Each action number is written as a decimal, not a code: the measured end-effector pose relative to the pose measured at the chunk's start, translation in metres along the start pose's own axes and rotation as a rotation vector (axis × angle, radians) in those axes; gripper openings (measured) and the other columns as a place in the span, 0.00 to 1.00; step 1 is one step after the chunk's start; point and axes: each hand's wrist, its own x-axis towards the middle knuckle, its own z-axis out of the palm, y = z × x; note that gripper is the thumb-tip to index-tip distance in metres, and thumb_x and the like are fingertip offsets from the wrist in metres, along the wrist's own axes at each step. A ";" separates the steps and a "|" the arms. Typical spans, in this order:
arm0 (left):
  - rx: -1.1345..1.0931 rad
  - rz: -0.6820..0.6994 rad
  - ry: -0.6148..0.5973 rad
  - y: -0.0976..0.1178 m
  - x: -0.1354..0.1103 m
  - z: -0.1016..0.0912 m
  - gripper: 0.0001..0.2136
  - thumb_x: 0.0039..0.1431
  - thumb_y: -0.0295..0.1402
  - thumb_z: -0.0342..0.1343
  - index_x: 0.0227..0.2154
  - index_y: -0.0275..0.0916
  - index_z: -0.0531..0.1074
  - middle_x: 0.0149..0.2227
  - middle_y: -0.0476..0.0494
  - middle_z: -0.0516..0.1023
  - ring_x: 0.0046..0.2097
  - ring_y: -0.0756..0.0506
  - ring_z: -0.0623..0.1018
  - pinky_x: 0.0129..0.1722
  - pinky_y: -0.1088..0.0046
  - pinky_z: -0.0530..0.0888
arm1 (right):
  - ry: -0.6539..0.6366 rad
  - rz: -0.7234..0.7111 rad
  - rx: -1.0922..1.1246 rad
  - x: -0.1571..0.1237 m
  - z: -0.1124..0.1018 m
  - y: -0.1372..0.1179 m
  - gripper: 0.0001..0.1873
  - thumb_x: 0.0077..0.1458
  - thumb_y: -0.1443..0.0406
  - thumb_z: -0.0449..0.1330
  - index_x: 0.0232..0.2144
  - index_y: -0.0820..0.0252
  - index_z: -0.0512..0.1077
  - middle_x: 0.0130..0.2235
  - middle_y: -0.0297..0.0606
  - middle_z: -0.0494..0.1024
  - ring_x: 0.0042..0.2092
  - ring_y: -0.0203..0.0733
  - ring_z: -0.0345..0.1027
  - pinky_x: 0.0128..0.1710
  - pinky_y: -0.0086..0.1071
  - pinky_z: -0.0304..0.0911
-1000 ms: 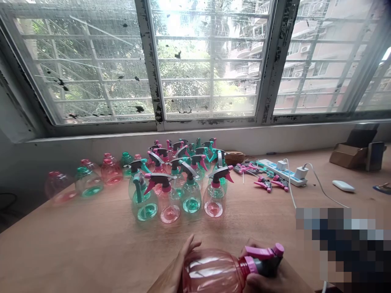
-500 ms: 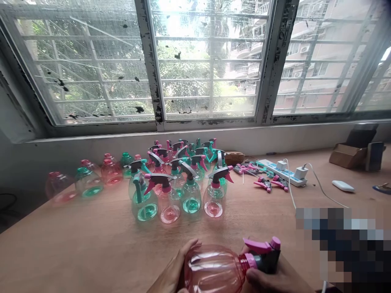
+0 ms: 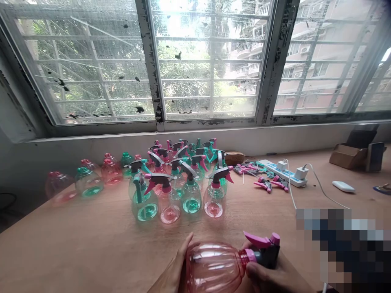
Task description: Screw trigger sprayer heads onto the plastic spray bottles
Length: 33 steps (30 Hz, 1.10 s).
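A clear pink spray bottle (image 3: 214, 266) lies on its side in the air at the bottom middle, its base to the left and its neck to the right. My left hand (image 3: 175, 268) is wrapped round the base end; most of its fingers are hidden behind the bottle. At the neck, my right hand (image 3: 271, 276) grips the collar of the black and pink trigger sprayer (image 3: 265, 254), thumb in front. The sprayer sits on the bottle's neck with its pink trigger pointing up.
Several pink and green spray bottles (image 3: 191, 199) with sprayers stand mid-table. Bottles without sprayers (image 3: 88, 183) are at the left. Loose trigger sprayers (image 3: 264, 184) lie near a white power strip (image 3: 287, 173) with cables. A cardboard box (image 3: 346, 154) and a white mouse-like object (image 3: 343, 186) are at the right.
The bottle has turned slightly about its long axis and risen a little at the sprayer end. The left fingers have shifted on the base; both hands keep hold.
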 end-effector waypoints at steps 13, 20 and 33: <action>0.106 0.087 -0.043 0.016 -0.006 -0.004 0.37 0.66 0.58 0.49 0.73 0.57 0.44 0.72 0.44 0.61 0.70 0.33 0.65 0.70 0.53 0.60 | 0.032 -0.036 0.009 -0.001 0.002 -0.001 0.27 0.43 0.47 0.74 0.38 0.58 0.74 0.28 0.33 0.72 0.31 0.40 0.64 0.30 0.33 0.57; 0.103 0.071 -0.039 0.018 -0.003 -0.006 0.41 0.61 0.64 0.48 0.72 0.55 0.49 0.71 0.45 0.64 0.69 0.32 0.66 0.70 0.54 0.61 | -0.019 -0.024 -0.048 -0.003 0.000 -0.003 0.28 0.45 0.46 0.73 0.40 0.58 0.74 0.26 0.30 0.71 0.26 0.37 0.61 0.27 0.31 0.56; 0.100 -0.062 0.019 0.005 -0.003 0.001 0.32 0.69 0.54 0.49 0.72 0.60 0.47 0.72 0.50 0.63 0.70 0.36 0.66 0.72 0.56 0.57 | 0.022 0.025 -0.067 -0.003 0.000 -0.005 0.31 0.44 0.43 0.72 0.42 0.57 0.74 0.23 0.29 0.69 0.24 0.37 0.60 0.25 0.31 0.57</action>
